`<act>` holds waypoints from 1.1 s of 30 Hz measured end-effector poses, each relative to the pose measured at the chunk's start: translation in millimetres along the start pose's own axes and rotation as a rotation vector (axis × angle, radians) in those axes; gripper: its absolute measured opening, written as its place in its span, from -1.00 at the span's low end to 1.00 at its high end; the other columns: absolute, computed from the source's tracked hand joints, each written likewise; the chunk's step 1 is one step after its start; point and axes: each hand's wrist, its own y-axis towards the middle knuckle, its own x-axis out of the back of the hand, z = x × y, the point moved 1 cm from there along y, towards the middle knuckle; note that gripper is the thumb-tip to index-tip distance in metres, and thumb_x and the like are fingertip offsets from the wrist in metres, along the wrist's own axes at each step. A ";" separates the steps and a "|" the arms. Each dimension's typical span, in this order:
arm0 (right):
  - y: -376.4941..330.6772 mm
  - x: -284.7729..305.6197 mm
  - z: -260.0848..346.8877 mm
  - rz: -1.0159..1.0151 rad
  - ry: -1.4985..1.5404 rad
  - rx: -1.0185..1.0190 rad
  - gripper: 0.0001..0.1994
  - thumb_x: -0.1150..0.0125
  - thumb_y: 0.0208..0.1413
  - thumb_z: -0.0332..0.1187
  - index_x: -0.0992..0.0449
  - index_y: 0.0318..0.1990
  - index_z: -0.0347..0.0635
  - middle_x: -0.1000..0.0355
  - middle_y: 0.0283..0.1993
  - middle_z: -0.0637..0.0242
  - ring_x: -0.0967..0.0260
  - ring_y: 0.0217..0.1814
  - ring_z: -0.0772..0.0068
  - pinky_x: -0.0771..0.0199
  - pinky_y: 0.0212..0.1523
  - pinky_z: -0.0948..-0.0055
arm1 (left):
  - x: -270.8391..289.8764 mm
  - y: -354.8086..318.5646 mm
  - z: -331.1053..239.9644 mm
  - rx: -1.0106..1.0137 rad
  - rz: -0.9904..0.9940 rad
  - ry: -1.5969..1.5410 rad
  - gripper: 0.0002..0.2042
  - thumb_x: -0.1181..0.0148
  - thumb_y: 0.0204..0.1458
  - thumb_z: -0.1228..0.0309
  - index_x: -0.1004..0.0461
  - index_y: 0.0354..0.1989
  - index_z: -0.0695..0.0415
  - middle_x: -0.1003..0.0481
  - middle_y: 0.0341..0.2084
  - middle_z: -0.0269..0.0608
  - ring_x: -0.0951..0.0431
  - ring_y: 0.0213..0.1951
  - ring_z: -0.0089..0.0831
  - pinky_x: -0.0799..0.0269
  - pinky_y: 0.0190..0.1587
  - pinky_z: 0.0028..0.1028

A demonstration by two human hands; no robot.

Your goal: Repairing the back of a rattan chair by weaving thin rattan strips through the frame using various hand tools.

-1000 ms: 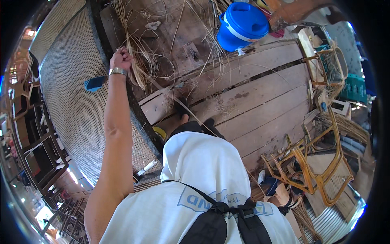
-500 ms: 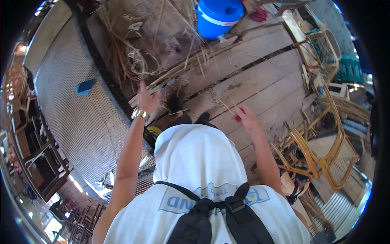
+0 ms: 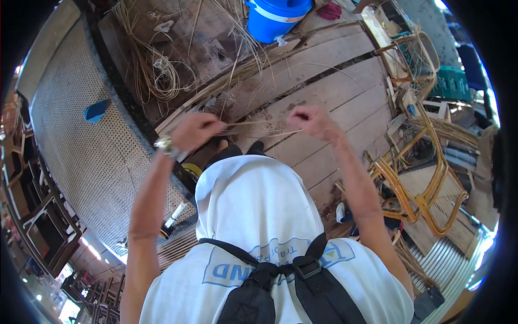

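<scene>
My left hand (image 3: 198,131), with a metal watch on its wrist, is closed in a pinch in front of me. My right hand (image 3: 315,121) faces it, fingers also pinched together. A thin pale cane strand (image 3: 253,123) stretches between the two, somewhat blurred, over the plank floor. Another stretch of strand runs down and left from the right hand. Left of my left hand lies a large woven cane panel (image 3: 75,129) in a dark frame. On its weave rests a small blue piece (image 3: 96,110).
Coiled cane strands (image 3: 164,75) lie on the floor ahead. A blue lidded drink cooler (image 3: 278,19) with a white spigot stands beyond. At the right are a rattan chair frame (image 3: 426,200) and a green crate (image 3: 452,82). A white tube (image 3: 175,214) lies by the panel's near edge.
Both hands have moved forward, the right one also leftward. My left hand has gone from spread fingers to a pinch on the cane strand, which now spans the hands.
</scene>
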 end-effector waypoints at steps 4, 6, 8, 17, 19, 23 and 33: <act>-25.6 74.9 -20.2 -0.186 0.004 -0.063 -0.83 -0.31 0.09 -0.29 -0.59 -0.38 -0.21 -0.34 -0.51 0.60 -0.21 -0.42 0.75 -0.20 -0.42 0.63 | 92.5 -58.6 47.5 0.237 -0.148 0.078 -0.76 -0.28 0.09 0.21 -0.64 -0.39 0.14 -0.43 -0.70 -0.42 -0.30 -0.63 -0.70 -0.18 -0.57 -0.56; -39.5 103.1 -14.1 -0.223 0.073 -0.110 -0.85 -0.32 0.08 -0.31 -0.59 -0.40 -0.18 -0.34 -0.51 0.61 -0.16 -0.46 0.79 -0.14 -0.45 0.66 | 128.7 -89.5 89.9 0.255 -0.249 -0.026 -0.78 -0.30 0.09 0.23 -0.62 -0.43 0.15 -0.38 -0.70 -0.51 -0.26 -0.62 -0.73 -0.13 -0.57 -0.58; -44.7 117.9 -17.8 -0.218 0.170 -0.101 -0.87 -0.32 0.08 -0.32 -0.58 -0.42 -0.15 -0.34 -0.51 0.62 -0.14 -0.48 0.81 -0.10 -0.47 0.68 | 151.4 -112.1 113.4 0.259 -0.298 -0.103 -0.78 -0.32 0.08 0.25 -0.60 -0.45 0.16 -0.36 -0.69 -0.55 -0.24 -0.62 -0.74 -0.10 -0.57 -0.59; -16.7 124.3 -6.2 -0.048 0.438 -0.068 -0.88 -0.31 0.09 -0.37 -0.51 -0.44 -0.11 -0.30 -0.53 0.63 -0.07 -0.54 0.84 0.01 -0.53 0.70 | 170.4 -147.7 104.1 0.449 -0.335 -0.320 -0.74 -0.38 0.05 0.23 -0.51 -0.54 0.09 -0.32 -0.68 -0.60 -0.16 -0.63 -0.79 -0.01 -0.59 -0.64; -8.3 121.3 -0.9 -0.024 0.456 -0.074 -0.87 -0.32 0.09 -0.37 -0.50 -0.44 -0.11 -0.30 -0.53 0.63 -0.06 -0.55 0.84 0.02 -0.54 0.70 | 171.9 -153.9 105.3 0.468 -0.343 -0.250 -0.73 -0.39 0.04 0.21 -0.51 -0.54 0.08 -0.33 -0.67 -0.60 -0.14 -0.64 -0.80 0.03 -0.61 -0.66; 6.0 132.5 -8.6 -0.080 0.168 -0.083 -0.87 -0.26 0.12 -0.32 -0.50 -0.43 -0.08 -0.27 -0.54 0.62 -0.07 -0.55 0.78 -0.02 -0.54 0.65 | 175.8 -172.6 119.4 0.487 -0.430 -0.305 -0.73 -0.39 0.03 0.19 -0.55 -0.51 0.12 -0.38 -0.65 -0.56 -0.19 -0.62 -0.77 -0.05 -0.59 -0.62; -124.0 307.3 -220.6 -0.693 -1.010 -0.994 -0.46 -0.19 0.09 0.00 -0.50 0.04 -0.30 -0.47 0.05 -0.10 -0.44 0.03 -0.21 -0.43 0.07 -0.04 | 244.7 -254.3 213.4 0.876 -0.752 0.474 -0.62 -0.28 0.02 -0.01 -0.64 -0.26 0.08 -0.63 -0.42 -0.23 -0.62 -0.32 -0.35 -0.51 -0.20 -0.32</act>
